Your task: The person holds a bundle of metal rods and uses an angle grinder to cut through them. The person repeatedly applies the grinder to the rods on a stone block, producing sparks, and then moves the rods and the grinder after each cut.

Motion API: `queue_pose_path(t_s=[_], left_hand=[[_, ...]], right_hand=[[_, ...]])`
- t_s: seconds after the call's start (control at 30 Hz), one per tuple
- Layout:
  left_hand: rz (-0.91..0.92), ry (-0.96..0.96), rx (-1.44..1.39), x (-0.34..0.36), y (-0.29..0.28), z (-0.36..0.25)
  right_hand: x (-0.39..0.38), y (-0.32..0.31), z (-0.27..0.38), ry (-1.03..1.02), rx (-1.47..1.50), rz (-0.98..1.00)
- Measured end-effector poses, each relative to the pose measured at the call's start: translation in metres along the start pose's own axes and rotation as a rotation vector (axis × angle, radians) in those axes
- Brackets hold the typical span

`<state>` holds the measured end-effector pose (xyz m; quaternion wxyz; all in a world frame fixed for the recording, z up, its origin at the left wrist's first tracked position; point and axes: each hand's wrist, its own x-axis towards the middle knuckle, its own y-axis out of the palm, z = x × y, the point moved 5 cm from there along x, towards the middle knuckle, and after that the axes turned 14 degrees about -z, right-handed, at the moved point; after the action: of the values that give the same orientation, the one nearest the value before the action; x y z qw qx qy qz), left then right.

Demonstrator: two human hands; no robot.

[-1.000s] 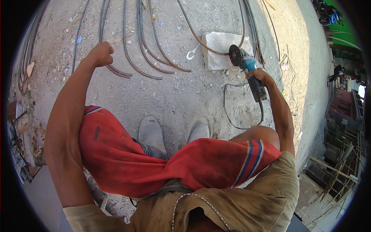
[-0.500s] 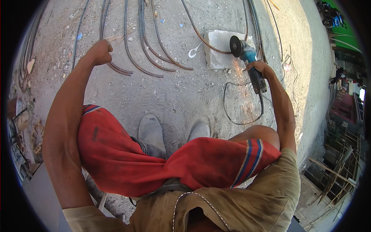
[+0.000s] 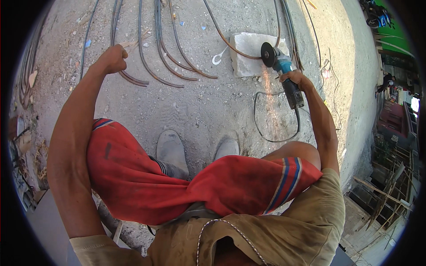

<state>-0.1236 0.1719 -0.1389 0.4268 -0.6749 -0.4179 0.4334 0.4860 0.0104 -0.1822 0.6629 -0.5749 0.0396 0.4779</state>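
I see the angle grinder (image 3: pixel 284 75) clamped in my right hand (image 3: pixel 296 80), fingers wrapped round its dark body just behind the teal head. Its long axis runs from the hand up and to the left, so the black cutting disc (image 3: pixel 267 54) sits ahead of the knuckles, on the far side from me. The disc's edge meets a thin curved steel rod (image 3: pixel 230 46) where that rod crosses the pale stone block (image 3: pixel 248 55), and a trail of orange sparks (image 3: pixel 270 102) streams back toward me, falling below the hand onto the ground (image 3: pixel 186 106). The block lies just left of and beyond the right hand, touching the rod it supports.

The grinder's black power cord (image 3: pixel 266 119) leaves the tail of the tool and loops on the ground between that hand and my right knee.

My left hand (image 3: pixel 113 57) is well apart from the grinder, far to its left. It is closed in a fist over the bent rebar (image 3: pixel 146 66) lying there; I judge it is gripping a bar, though the knuckles hide the contact, so I cannot be sure. The right hand is by far the nearer one to the cut. More long bars (image 3: pixel 177 48) fan away between the two hands, and a small white hook (image 3: pixel 218 56) lies just left of the block.
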Motion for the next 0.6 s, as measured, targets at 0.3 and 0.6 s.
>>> queue_pose_path(t_s=[0.3,0.6], left_hand=[[-0.019,0.0,-0.014,0.0,-0.002,-0.001],[-0.038,0.012,0.0,-0.001,-0.001,0.003]], right_hand=[[0.007,-0.004,-0.016,0.027,-0.012,-0.001],[-0.004,-0.002,-0.013,0.034,-0.002,0.019]])
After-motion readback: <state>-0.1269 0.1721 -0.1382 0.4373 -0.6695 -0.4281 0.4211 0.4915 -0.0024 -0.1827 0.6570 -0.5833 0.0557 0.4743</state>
